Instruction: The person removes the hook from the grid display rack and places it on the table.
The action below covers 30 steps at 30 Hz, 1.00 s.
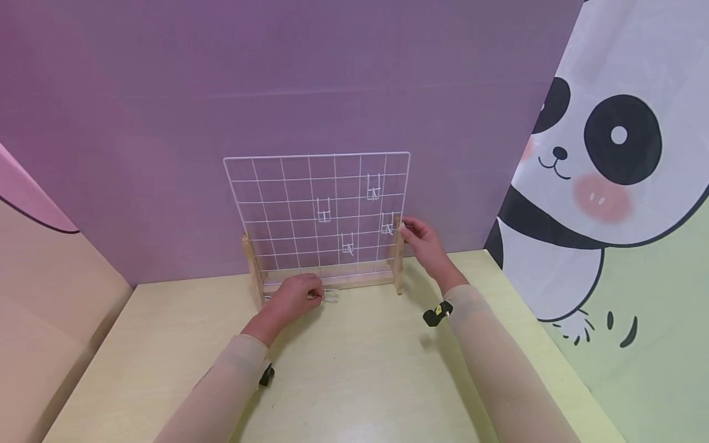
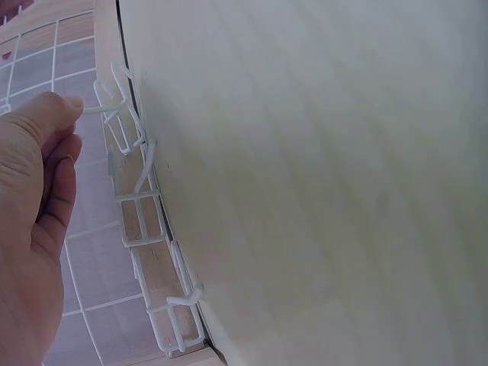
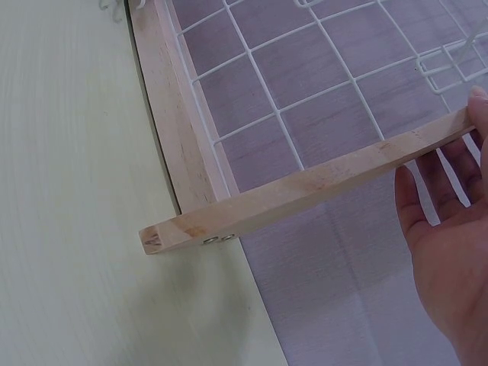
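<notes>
A white wire grid (image 1: 316, 155) stands upright in a wooden stand, with several white wire hooks (image 1: 324, 216) hung on its right half. Low in front of it, my left hand (image 1: 295, 298) pinches the stem of another white wire hook (image 2: 122, 122) between thumb and fingers. Two more white hooks (image 2: 141, 217) rest along the stand's wooden base bar in the left wrist view. My right hand (image 1: 429, 246) holds the upper end of the right wooden post (image 3: 328, 179), its thumb at the front edge and its fingers behind.
The stand sits near the back of a pale wooden table (image 1: 354, 369), close to a purple backdrop (image 1: 310, 74). The left wooden post (image 1: 253, 267) stands beyond my left hand. A panda picture (image 1: 620, 234) covers the right side.
</notes>
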Each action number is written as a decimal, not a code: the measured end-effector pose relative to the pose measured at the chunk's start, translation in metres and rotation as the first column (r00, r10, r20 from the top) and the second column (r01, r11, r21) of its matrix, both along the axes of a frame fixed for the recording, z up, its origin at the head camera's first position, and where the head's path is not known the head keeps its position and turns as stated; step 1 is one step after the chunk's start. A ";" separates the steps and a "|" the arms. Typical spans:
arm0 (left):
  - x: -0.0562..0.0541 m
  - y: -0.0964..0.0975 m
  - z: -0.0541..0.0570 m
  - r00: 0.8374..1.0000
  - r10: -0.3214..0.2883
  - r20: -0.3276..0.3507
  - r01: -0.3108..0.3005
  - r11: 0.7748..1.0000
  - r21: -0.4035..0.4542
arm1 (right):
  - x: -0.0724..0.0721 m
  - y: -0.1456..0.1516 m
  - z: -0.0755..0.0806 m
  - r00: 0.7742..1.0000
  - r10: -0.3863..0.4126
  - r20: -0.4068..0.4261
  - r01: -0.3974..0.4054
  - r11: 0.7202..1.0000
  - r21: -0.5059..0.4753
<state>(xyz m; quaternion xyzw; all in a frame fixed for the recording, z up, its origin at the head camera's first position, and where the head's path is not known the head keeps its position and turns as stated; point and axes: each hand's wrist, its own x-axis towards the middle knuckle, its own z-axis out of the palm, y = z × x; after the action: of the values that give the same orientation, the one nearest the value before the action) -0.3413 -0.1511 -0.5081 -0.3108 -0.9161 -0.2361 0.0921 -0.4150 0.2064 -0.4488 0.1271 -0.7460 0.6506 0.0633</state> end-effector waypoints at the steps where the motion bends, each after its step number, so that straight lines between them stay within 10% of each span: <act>1: 0.000 0.000 0.000 1.000 0.003 0.014 -0.003 1.000 0.002 | 0.000 0.000 0.000 1.000 0.000 -0.002 0.000 1.000 0.000; 30: 0.000 0.000 -0.005 0.985 -0.022 0.172 0.021 1.000 0.009 | 0.000 0.000 0.000 1.000 0.000 -0.002 0.000 1.000 0.002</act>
<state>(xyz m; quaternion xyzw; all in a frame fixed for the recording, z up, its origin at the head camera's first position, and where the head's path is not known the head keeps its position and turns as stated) -0.3412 -0.1510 -0.5128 -0.2987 -0.9163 -0.2665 0.0113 -0.4149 0.2063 -0.4491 0.1278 -0.7465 0.6499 0.0640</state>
